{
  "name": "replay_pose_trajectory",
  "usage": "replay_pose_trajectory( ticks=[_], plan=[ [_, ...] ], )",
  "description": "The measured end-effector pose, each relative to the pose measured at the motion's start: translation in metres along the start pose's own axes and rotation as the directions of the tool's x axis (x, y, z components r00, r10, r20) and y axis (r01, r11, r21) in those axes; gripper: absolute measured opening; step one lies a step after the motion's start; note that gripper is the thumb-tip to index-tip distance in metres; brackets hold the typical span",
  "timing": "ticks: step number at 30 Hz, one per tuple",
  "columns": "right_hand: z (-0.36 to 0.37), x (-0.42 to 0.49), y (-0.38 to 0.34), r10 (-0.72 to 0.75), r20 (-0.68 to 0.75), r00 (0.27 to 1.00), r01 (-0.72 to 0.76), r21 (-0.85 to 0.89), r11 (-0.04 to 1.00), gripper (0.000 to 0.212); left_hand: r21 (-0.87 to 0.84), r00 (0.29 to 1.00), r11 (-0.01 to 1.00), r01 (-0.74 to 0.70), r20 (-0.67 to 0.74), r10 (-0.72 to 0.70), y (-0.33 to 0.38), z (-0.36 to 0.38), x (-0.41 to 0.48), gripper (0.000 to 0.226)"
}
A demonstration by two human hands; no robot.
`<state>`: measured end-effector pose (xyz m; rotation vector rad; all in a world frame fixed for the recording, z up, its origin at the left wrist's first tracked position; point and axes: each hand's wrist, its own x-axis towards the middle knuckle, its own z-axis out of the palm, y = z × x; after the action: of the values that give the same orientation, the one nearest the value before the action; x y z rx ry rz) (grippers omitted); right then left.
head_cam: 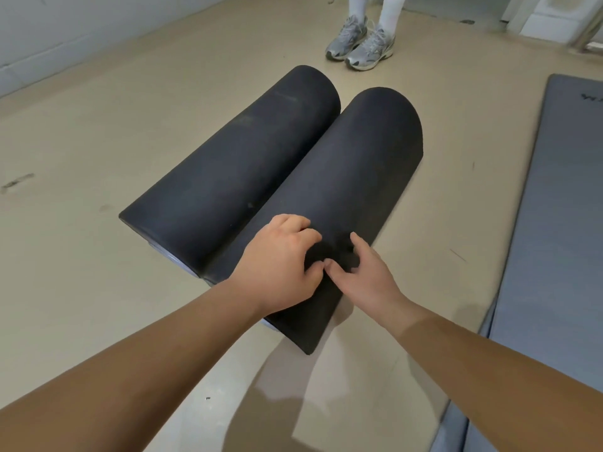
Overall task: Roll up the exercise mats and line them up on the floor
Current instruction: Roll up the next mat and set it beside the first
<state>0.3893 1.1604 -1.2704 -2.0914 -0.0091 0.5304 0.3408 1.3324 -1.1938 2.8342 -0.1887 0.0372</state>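
Hands [280, 265] on rolled mat [352, 177], flat mat [561, 223] — sneakers [359, 44] beyond

standing person [368, 14]: cut off by the top edge; only lower legs and shoes show.
flat grey mat [561, 223]: runs past the right and bottom edges; its printed mark [592, 97] is cut off and unreadable.
right roll [352, 177]: near stretch covered by both hands; end faces not visible.
left hand [280, 265]: fingertips curled under, so any grip cannot be told.
right hand [362, 275]: fingers beyond the first are hidden.
white object [554, 17]: blurred and cut off at the corner, unidentifiable.
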Motion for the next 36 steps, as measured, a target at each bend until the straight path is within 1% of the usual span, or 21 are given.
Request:
replay_pose_trajectory(
  ticks=[3,5,10,15,16,19,22,24,26,28,30,31,33,34,36],
  plan=[
    [-0.009,-0.004,0.009,0.041,-0.003,0.999,-0.041,-0.110,0.993,0.075,0.098,0.998,0.995,-0.017,0.066,0.010,0.012,0.007,0.002,0.047],
    [-0.015,-0.009,0.012,0.081,0.013,0.997,-0.079,-0.106,0.991,0.073,0.149,0.997,0.989,-0.014,0.076,0.002,0.019,0.010,0.001,0.048],
    [-0.028,-0.013,0.014,0.097,0.042,0.994,-0.095,-0.049,0.994,0.071,0.134,0.999,0.990,-0.042,0.037,0.037,0.029,0.010,0.004,0.045],
    [-0.041,-0.015,0.019,0.112,0.042,0.993,-0.109,-0.071,0.992,0.053,0.070,0.991,0.988,-0.134,0.022,0.133,0.047,0.019,0.003,0.034],
    [-0.046,-0.016,0.021,0.113,0.042,0.993,-0.109,-0.085,0.990,0.054,0.067,0.988,0.986,-0.153,0.025,0.152,0.050,0.021,0.003,0.032],
    [-0.060,-0.020,0.028,0.124,0.030,0.992,-0.121,-0.106,0.987,0.065,0.105,0.980,0.975,-0.198,0.033,0.196,0.057,0.027,0.003,0.034],
    [-0.069,-0.026,0.032,0.150,0.020,0.989,-0.147,-0.105,0.984,0.068,0.196,0.986,0.966,-0.167,0.037,0.163,0.060,0.027,0.004,0.039],
    [-0.072,-0.029,0.032,0.163,0.028,0.986,-0.160,-0.089,0.983,0.069,0.226,0.990,0.964,-0.139,0.045,0.132,0.059,0.027,0.004,0.044],
    [-0.074,-0.033,0.030,0.214,0.046,0.976,-0.213,-0.028,0.977,0.077,0.243,0.988,0.958,-0.150,0.068,0.137,0.058,0.027,0.002,0.050],
    [-0.074,-0.037,0.027,0.295,0.141,0.945,-0.314,0.145,0.938,0.097,0.256,0.988,0.955,-0.148,0.080,0.132,0.055,0.031,-0.003,0.061],
    [-0.069,-0.040,0.022,0.320,0.261,0.911,-0.396,0.334,0.855,0.111,0.286,0.996,0.956,-0.064,0.075,0.045,0.052,0.030,-0.007,0.081],
    [-0.064,-0.041,0.020,0.316,0.283,0.906,-0.409,0.388,0.826,0.114,0.284,0.996,0.959,0.011,0.078,-0.035,0.048,0.028,-0.008,0.093],
    [-0.052,-0.037,0.018,0.301,0.270,0.915,-0.396,0.448,0.801,0.118,0.226,0.974,0.959,0.174,0.104,-0.201,0.037,0.024,-0.007,0.114],
    [-0.046,-0.032,0.018,0.290,0.260,0.921,-0.383,0.467,0.797,0.118,0.192,0.958,0.954,0.231,0.126,-0.258,0.029,0.021,-0.005,0.120],
    [-0.031,-0.024,0.016,0.272,0.252,0.929,-0.365,0.500,0.785,0.117,0.154,0.942,0.949,0.276,0.153,-0.299,0.014,0.016,-0.002,0.124]
  ],
)
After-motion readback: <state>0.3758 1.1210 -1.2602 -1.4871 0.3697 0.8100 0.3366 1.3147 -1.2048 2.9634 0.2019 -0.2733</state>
